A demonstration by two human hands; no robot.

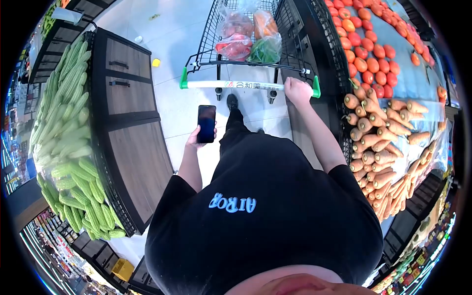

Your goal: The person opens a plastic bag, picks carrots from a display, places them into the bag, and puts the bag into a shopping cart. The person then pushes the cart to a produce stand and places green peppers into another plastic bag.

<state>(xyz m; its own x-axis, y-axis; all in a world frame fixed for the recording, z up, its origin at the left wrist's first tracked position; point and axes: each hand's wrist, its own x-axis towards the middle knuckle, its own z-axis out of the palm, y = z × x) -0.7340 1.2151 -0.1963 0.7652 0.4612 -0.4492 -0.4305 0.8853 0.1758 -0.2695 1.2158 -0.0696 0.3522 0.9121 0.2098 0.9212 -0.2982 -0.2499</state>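
Note:
My right hand is wrapped round the right end of the handle of a shopping cart, close to its green end piece. The handle is white with printed characters. In my left hand is a smartphone held upright, its screen dark. The wire cart stands in front of me. Inside it lie clear bags: one of red produce, one of leafy greens, one of orange produce, and another of reddish items.
Left of me, a wooden stand bears long green gourds and bitter melons. A display on the right holds tomatoes and carrots. Pale tiled floor runs between them, with a small yellow object on it.

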